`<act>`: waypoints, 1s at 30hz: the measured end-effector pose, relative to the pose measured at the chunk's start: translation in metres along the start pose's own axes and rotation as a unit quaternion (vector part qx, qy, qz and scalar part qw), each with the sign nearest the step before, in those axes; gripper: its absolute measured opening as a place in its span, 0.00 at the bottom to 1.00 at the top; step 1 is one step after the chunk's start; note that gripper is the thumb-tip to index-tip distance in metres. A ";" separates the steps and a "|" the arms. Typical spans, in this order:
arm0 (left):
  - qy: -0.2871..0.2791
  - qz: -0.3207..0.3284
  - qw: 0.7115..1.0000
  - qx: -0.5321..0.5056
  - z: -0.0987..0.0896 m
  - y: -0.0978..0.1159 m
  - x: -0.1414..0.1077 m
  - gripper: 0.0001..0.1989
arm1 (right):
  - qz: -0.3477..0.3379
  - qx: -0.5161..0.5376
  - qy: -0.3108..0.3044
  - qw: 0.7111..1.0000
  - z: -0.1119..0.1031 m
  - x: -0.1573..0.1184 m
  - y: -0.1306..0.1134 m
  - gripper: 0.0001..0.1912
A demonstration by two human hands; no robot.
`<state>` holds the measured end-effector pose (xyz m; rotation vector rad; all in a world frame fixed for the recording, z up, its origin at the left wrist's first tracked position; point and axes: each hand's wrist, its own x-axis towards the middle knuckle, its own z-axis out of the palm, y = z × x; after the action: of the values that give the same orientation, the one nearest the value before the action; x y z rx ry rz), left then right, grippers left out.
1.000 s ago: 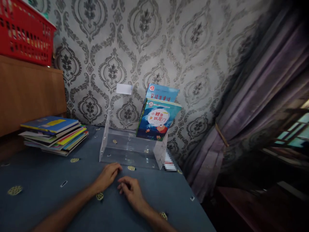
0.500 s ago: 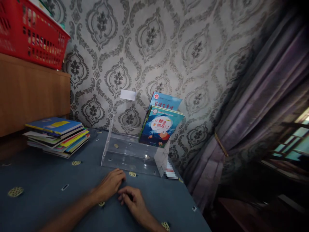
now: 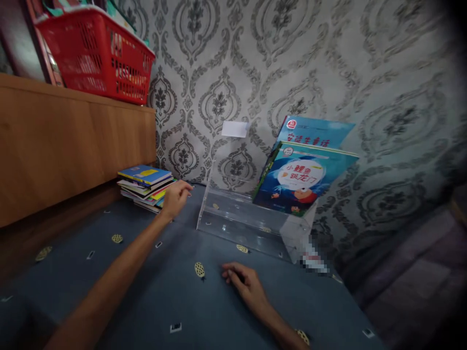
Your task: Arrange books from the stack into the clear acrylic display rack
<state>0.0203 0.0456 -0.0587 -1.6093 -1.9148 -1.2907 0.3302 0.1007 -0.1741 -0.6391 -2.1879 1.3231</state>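
Observation:
My left hand [image 3: 175,198] is raised at the right side of a stack of books [image 3: 146,176], its fingers pointing right and apart, with nothing held. Part of the stack is hidden behind it. My right hand [image 3: 246,283] hangs low over the blue tablecloth [image 3: 146,282], fingers loosely curled and holding nothing. Beyond it stands a clear acrylic rack [image 3: 241,223] with a white label [image 3: 235,129] at its top. On the rack's right side, a blue-green picture book [image 3: 295,180] leans in front of a light blue book [image 3: 317,130].
A red basket [image 3: 98,58] full of items sits on a wooden cabinet [image 3: 80,131] at the left. Patterned wallpaper [image 3: 226,48] lies behind the rack. A small pixelated item [image 3: 314,260] is beside the rack's right foot. A curtain hangs at the right.
My left hand has moved away from my right hand, up and over to the book stack. The view has turned left, so the rack and books appear farther right.

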 end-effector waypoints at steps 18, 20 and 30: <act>-0.092 -0.181 0.910 0.362 -0.067 -0.071 0.009 0.25 | -0.019 -0.007 -0.014 1.000 0.000 0.000 -0.003 0.19; -0.106 -0.178 0.905 0.370 -0.073 -0.064 0.008 0.25 | -0.023 -0.009 -0.016 1.000 0.001 0.000 -0.002 0.19; -0.177 -0.104 0.877 0.434 -0.088 -0.023 -0.014 0.19 | -0.041 -0.033 -0.014 0.999 0.004 0.003 -0.007 0.15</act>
<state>-0.0217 -0.0314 -0.0308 -1.1994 -2.4114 -0.0628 0.3247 0.0967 -0.1693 -0.5515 -2.2642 1.2297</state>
